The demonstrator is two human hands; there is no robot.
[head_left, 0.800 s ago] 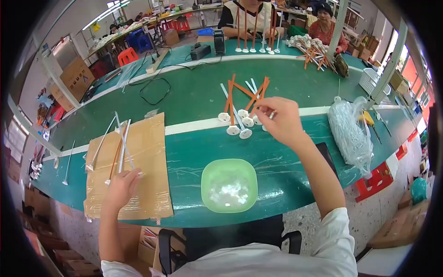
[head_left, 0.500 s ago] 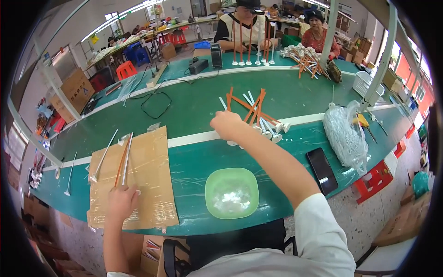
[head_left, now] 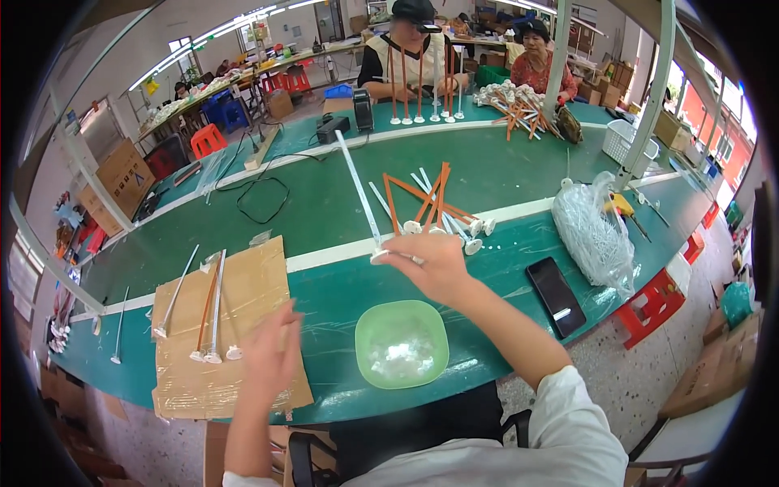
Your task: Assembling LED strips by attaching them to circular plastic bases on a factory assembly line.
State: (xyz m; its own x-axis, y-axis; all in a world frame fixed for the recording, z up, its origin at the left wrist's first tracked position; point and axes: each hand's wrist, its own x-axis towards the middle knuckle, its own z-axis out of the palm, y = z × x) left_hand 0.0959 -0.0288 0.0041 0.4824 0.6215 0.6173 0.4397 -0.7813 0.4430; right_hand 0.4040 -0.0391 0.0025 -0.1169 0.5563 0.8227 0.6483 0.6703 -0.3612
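Place: we record a light-assembly workshop, a factory hall.
Benches: we see long green worktables (head_left: 519, 174) in rows, split by a white stripe.
Stock: we note piles of white and orange rods with round bases (head_left: 430, 203), more bundled on the far bench (head_left: 515, 104), plus a clear bag of small parts (head_left: 592, 231).
Staff: we see two seated workers (head_left: 414, 49) standing rods upright.
Surroundings: we log cardboard boxes (head_left: 122, 170), red plastic stools (head_left: 209, 140) and strip ceiling lights (head_left: 195, 53).
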